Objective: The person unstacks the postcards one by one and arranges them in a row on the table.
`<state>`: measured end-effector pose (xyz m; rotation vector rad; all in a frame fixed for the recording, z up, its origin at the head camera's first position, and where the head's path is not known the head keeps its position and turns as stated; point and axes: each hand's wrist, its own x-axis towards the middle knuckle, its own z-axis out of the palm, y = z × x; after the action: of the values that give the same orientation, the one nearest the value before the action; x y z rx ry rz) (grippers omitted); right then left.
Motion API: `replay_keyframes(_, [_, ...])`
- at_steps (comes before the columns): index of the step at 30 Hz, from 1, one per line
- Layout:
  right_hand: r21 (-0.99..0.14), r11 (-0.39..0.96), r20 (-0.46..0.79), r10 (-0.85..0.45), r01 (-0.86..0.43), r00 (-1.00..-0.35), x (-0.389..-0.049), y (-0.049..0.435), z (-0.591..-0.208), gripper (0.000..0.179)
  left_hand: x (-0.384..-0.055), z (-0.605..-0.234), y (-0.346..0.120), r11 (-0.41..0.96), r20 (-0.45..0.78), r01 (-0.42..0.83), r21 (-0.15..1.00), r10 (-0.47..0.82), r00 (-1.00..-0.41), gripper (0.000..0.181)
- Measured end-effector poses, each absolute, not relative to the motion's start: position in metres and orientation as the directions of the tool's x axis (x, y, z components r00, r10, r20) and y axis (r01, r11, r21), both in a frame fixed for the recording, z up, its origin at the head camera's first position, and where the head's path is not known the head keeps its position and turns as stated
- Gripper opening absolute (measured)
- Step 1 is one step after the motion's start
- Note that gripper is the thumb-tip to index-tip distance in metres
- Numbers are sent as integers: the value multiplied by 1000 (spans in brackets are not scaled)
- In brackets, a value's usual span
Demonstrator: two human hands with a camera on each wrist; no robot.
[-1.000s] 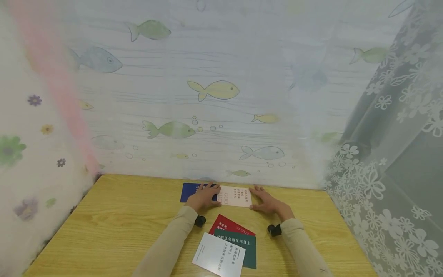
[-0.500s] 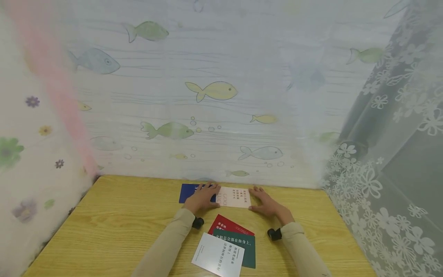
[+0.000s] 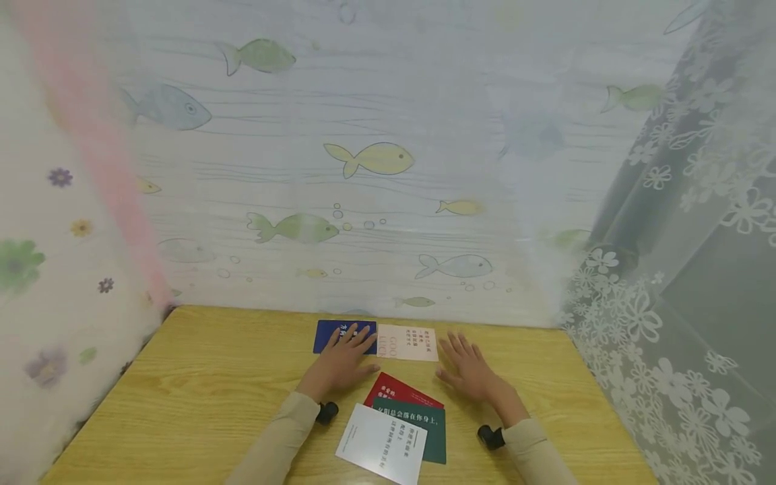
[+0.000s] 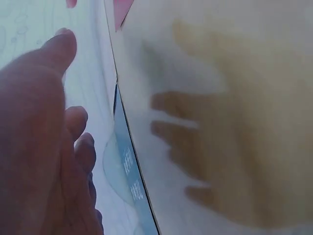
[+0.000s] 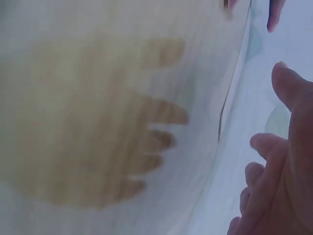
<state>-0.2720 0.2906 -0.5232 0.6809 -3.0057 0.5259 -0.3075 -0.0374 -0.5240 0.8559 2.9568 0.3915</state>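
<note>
Fingers of the left hand [image 3: 339, 364] and right hand [image 3: 475, 372] extended and released, grasping nothing. The left fingers lie over the lower right part of a navy-blue rectangular card with white characters [image 3: 325, 335]; contact cannot be told. The right fingers stand just beside the outer edge of a pale pink rectangular card [image 3: 407, 343]. These two cards lie flat, short sides meeting or nearly so, near the far edge of a yellow wood-grained tabletop [image 3: 200, 391].

The step in hand appears to be aligning cards end to end. It is best done, in judgement, with light, even pressure from both outer sides, long edges kept parallel, and hands lifted straight up so that the join is not dragged; hard pushing could ride one thin edge over the other.

Nearer the person, an overlapping fan: a red card [image 3: 397, 393] lowest, a dark green card [image 3: 434, 438] between, a silvery white card [image 3: 382, 444] uppermost. All are thin, straight-edged and apparently smooth, hence probably easy to slide but awkward to lift from flat
</note>
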Motion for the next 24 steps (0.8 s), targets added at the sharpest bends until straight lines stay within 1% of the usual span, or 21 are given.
replay_keyframes(2, [-318,852,86,-411,-416,-908,-263,287,-521,76,-300,-524,-43,813,31,523,256,534,-845,73])
replay_keyframes(11, [-336,860,-3,-409,-384,-913,-226,273,-513,81,-263,-519,-58,755,44,562,338,583,-811,74])
replay_keyframes(14, [-347,856,-23,-416,-383,-909,-214,267,-511,85,-252,-520,-62,743,25,560,367,594,-804,76])
replay_keyframes(21, [-402,842,-129,-442,-360,-888,-186,249,-505,94,-229,-523,-70,735,-38,549,398,612,-790,82])
replay_keyframes(24, [-408,845,-172,-444,-346,-880,-174,241,-504,99,-222,-524,-73,735,-63,536,416,611,-789,86])
